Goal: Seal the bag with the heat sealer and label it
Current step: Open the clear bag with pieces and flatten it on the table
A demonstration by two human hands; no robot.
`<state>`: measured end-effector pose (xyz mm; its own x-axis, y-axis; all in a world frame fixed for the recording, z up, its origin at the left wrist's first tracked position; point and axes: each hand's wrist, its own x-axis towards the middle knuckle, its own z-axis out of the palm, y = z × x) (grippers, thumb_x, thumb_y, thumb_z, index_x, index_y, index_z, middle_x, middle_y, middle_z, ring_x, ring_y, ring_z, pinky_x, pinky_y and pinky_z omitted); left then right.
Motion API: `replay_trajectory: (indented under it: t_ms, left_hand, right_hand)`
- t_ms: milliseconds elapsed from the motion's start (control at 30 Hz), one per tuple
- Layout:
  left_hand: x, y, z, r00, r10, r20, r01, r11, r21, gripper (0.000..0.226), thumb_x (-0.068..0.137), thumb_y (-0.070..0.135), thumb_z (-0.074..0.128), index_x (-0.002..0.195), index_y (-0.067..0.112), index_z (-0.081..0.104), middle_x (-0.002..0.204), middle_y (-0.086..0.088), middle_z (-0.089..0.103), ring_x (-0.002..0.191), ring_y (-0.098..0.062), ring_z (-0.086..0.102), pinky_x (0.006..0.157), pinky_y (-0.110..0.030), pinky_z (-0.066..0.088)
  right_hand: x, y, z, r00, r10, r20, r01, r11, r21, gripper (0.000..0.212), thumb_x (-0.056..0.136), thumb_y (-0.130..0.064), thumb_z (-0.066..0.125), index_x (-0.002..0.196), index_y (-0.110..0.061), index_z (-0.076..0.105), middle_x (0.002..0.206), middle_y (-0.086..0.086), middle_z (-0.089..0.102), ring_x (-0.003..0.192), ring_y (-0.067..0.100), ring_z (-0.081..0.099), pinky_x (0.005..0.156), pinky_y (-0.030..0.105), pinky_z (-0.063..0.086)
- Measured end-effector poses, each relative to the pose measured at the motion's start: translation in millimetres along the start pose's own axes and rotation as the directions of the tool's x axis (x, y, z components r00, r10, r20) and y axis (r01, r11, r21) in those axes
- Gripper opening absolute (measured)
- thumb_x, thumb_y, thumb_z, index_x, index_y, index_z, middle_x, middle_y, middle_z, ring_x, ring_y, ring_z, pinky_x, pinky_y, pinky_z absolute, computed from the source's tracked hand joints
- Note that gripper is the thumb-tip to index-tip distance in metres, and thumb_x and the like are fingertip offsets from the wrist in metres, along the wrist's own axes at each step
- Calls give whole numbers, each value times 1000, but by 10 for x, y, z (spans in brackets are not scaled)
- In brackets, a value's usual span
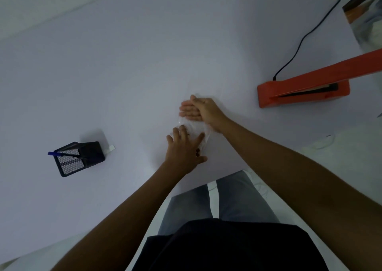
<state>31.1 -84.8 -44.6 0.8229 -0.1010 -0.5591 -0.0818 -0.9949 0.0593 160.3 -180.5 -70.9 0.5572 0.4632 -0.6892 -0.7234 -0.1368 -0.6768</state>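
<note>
Head view looks down on a white bench (103,74) where a clear plastic bag (193,128) lies flat near the middle. Left hand (184,148), fingers spread, presses flat on the bag's near end, where small dark bits show. Right hand (199,109) lies flat, fingers together, on its far end. An orange heat sealer (303,91) sits to the right, arm raised, its black cord (299,45) trailing away. A mesh pen holder (79,159) with a blue pen (56,153) stands at left.

white table (124,64), dim light, pale floor (351,146)
</note>
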Motion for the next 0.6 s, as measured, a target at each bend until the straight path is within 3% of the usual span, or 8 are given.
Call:
replay_trajectory:
  t_ms: [233, 367, 433, 500, 533, 600]
  left_hand:
    - [33, -4, -26, 1000, 4, -11, -4, 1000, 2, 84, 77, 76, 53, 146, 37, 24, 149, -28, 24, 130, -48, 31, 103, -60, 37]
    - [40, -10, -26, 1000, 9, 2, -9, 1000, 6, 84, 77, 77, 52, 146, 38, 24, 149, -29, 24, 130, -48, 32, 103, -61, 37]
    - [30, -3, -28, 1000, 10, 2, -10, 1000, 0, 84, 77, 77, 52, 146, 38, 24, 149, -29, 24, 130, -48, 32, 103, -60, 37]
    - [25, 9, -37, 1000, 7, 7, -7, 1000, -12, 83, 78, 76, 52, 146, 37, 25, 149, -28, 23, 130, -47, 31, 104, -60, 36]
    - [23, 12, -48, 1000, 6, 9, -6, 1000, -13, 83, 78, 76, 52, 146, 37, 25, 149, -27, 23, 130, -47, 31, 104, -59, 36]
    - [30, 11, -72, 1000, 5, 18, -5, 1000, -7, 83, 79, 76, 50, 147, 37, 25, 150, -27, 23, 130, -47, 31, 104, -59, 35]
  right_hand:
    - [459, -654, -397, 989, -99, -114, 97, 995, -20, 46, 105, -38, 38, 122, -2, 62, 120, 14, 70, 104, 25, 72, 102, 39, 51]
    - [385, -757, -517, 968, -188, -167, 174, 980, -94, 36, 103, -34, 45, 119, -10, 67, 118, 8, 72, 107, 15, 70, 101, 34, 49]
    - [272, -697, -544, 904, -325, -278, 257, 932, -255, 30, 97, -30, 54, 113, -11, 71, 110, 5, 75, 102, 12, 70, 95, 33, 50]
    - [149, -548, -589, 792, -487, -368, 256, 812, -525, 30, 92, -25, 59, 116, -10, 71, 115, 6, 73, 105, 13, 67, 99, 32, 50]
    - [92, -434, -606, 776, -508, -374, 202, 762, -615, 36, 92, -23, 61, 124, -9, 65, 125, 7, 68, 113, 16, 63, 103, 33, 47]
    - [-16, -227, -599, 838, -419, -350, 75, 724, -686, 60, 88, -28, 66, 142, -10, 47, 143, 9, 54, 130, 21, 51, 111, 38, 41]
